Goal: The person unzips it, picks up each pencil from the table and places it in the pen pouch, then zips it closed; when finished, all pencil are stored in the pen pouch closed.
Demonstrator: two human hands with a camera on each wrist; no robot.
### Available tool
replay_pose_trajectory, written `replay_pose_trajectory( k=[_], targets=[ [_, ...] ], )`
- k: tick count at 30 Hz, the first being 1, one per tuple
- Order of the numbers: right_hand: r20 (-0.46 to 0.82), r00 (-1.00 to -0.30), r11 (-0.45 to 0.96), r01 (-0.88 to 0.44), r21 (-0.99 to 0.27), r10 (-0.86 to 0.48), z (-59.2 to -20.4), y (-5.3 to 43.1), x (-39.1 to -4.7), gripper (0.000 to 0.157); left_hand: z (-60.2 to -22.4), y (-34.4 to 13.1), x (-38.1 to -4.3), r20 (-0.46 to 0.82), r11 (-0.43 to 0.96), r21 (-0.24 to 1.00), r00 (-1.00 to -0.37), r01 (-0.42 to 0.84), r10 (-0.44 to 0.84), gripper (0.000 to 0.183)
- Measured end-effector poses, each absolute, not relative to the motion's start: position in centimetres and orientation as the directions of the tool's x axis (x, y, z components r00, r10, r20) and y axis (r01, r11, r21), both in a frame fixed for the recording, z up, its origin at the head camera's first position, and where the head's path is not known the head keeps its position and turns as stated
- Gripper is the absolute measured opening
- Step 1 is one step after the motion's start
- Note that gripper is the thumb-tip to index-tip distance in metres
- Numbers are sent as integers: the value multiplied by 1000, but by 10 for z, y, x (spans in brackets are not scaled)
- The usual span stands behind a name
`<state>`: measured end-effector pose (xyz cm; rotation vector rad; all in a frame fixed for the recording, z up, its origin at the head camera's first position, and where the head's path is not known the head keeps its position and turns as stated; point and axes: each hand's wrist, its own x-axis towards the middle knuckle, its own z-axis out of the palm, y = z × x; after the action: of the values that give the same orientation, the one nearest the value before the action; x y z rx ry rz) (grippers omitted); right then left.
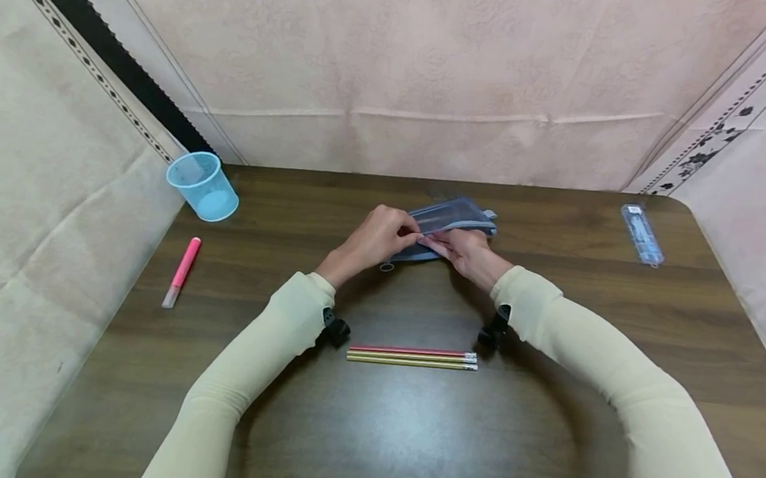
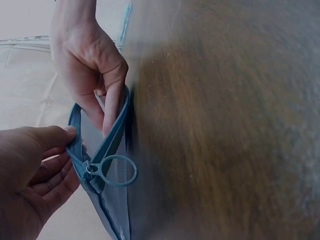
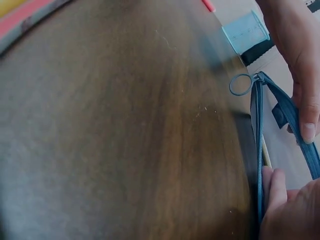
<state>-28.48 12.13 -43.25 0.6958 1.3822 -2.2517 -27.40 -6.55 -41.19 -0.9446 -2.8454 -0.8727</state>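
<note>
A translucent blue-grey zip pouch (image 1: 451,215) is held up over the far middle of the table, its zipped mouth spread apart in both wrist views. The left hand (image 1: 379,235) pinches one zip edge between thumb and fingers. On the other side, the right hand (image 2: 95,67) reaches its fingers down into the mouth. A ring-shaped zip pull (image 2: 135,172) hangs at the end near the left hand. By the right fingertips, a thin pale strip (image 3: 266,152) shows inside the pouch. I cannot tell whether the right fingers hold it.
Several red and gold pencils (image 1: 406,354) lie side by side between the forearms. To the left are a blue plastic cup (image 1: 204,187), tipped over, and a pink marker (image 1: 182,272). A slim blue packet (image 1: 642,235) lies at the far right. Cloth hangs behind the table.
</note>
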Motion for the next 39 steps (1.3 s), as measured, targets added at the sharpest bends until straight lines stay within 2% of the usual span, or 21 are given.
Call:
replay_pose_trajectory(
  k=[7,11,14,17,20,23,26,30,39],
  targets=[
    [-568,-810,-353,578,-735,-145,-425,127,-267,44,-411,-66,-275,180,674,489,-820,554,543,19],
    [-521,-829,-250,559,-791,-203,-419,126,-246,40,-412,-66,-275,176,673,489,-819,555,546,19],
    [-456,-852,-124,497,-859,-258,-415,125,-228,38,-412,-66,-275,187,669,486,-815,563,549,18],
    [-361,-863,93,351,-932,-354,-415,123,-213,31,-412,-66,-276,197,665,482,-810,570,552,19],
    [-242,-834,362,55,-931,-496,-416,121,-199,20,-412,-67,-276,195,664,490,-813,565,548,19],
    [-126,-744,505,-308,-806,-656,-416,118,-185,10,-413,-68,-275,189,662,501,-817,557,544,19],
    [-75,-629,502,-537,-678,-774,-415,115,-172,7,-413,-69,-274,205,656,507,-817,560,539,19],
    [-117,-551,500,-621,-603,-826,-414,113,-158,7,-413,-70,-273,228,648,506,-812,570,537,19],
    [-133,-549,522,-653,-549,-825,-415,109,-149,11,-413,-70,-273,223,647,507,-811,570,541,19]
  ],
)
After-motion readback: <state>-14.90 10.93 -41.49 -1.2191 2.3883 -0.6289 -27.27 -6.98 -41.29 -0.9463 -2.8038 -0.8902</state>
